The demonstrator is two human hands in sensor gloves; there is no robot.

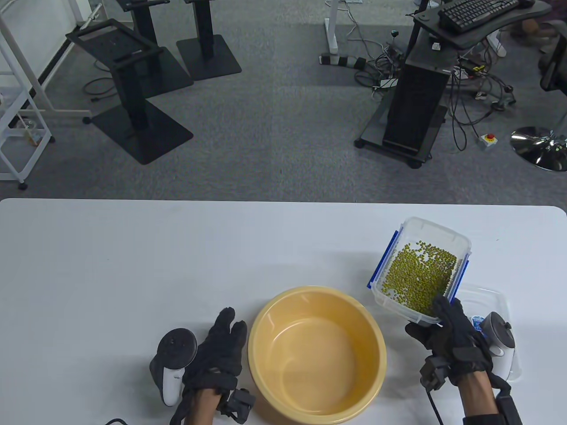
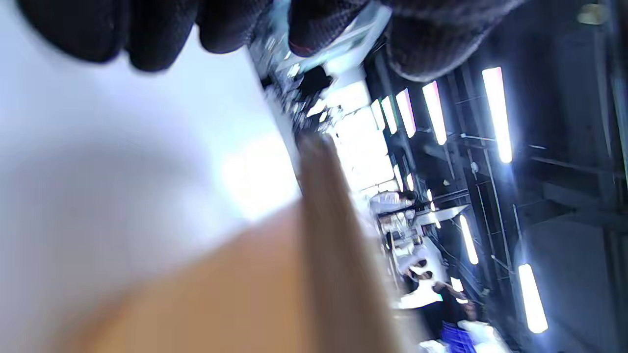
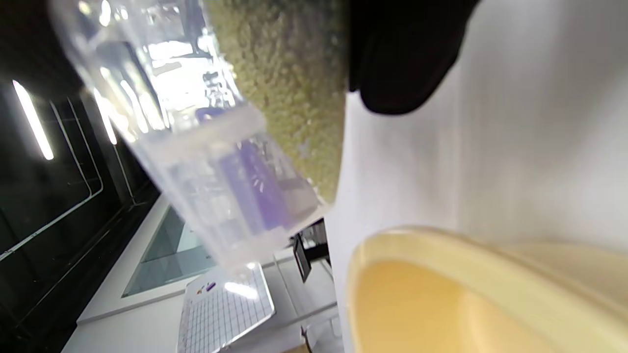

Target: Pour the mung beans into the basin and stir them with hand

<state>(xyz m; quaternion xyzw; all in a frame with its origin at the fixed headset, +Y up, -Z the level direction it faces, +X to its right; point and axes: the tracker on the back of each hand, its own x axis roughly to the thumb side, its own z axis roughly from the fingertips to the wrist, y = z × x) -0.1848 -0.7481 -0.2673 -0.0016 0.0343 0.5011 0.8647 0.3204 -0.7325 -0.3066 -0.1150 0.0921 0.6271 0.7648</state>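
A yellow basin (image 1: 316, 352) stands near the table's front edge, nothing inside it. My right hand (image 1: 443, 330) grips the near end of a clear plastic box (image 1: 421, 265) with blue clips, lifted and tilted, to the right of the basin. Green mung beans (image 1: 418, 276) lie heaped toward its near end. In the right wrist view the box (image 3: 211, 147) and beans (image 3: 294, 83) hang above the basin's rim (image 3: 441, 245). My left hand (image 1: 221, 345) lies open on the table against the basin's left side; its wrist view shows the blurred basin wall (image 2: 245, 294).
The box's clear lid (image 1: 498, 305) lies on the white table (image 1: 133, 265) under my right wrist. Beyond the table's far edge are black stand bases, a computer tower on a cart and loose cables on the carpet.
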